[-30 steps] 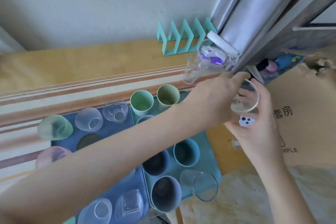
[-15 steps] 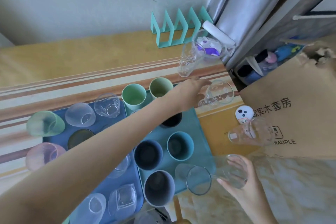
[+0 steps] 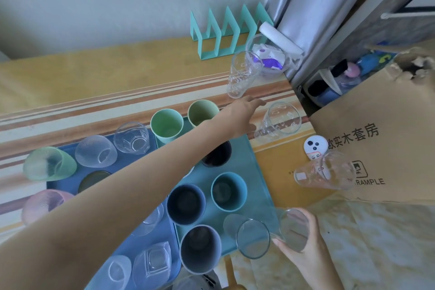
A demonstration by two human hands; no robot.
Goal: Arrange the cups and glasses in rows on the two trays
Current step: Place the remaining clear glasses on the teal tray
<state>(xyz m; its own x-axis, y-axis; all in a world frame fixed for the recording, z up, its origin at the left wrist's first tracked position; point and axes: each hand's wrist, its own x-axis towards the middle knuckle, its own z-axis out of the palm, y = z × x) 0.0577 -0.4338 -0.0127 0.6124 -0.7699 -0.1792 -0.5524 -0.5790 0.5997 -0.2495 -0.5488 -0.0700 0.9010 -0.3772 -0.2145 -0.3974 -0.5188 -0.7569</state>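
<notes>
A blue tray (image 3: 63, 187) on the left and a teal tray (image 3: 259, 172) beside it hold several cups and glasses. My left hand (image 3: 242, 116) reaches across the trays and grips a printed clear glass (image 3: 282, 120) near its base, on the striped table just past the teal tray's far right corner. My right hand (image 3: 306, 252) holds a plain clear glass (image 3: 294, 231) at the teal tray's near right edge, right beside another clear glass (image 3: 253, 238) standing on that tray.
A tall printed glass (image 3: 242, 75) stands on the table farther back, near a teal rack (image 3: 223, 30) and a clear jug (image 3: 270, 59). Another clear glass (image 3: 324, 172) lies tipped against a cardboard box (image 3: 376, 148) on the right. A white remote (image 3: 315, 145) lies nearby.
My right hand brought its clear glass down from beside the box to the teal tray's near right edge. My left hand left that glass and took hold of the printed glass.
</notes>
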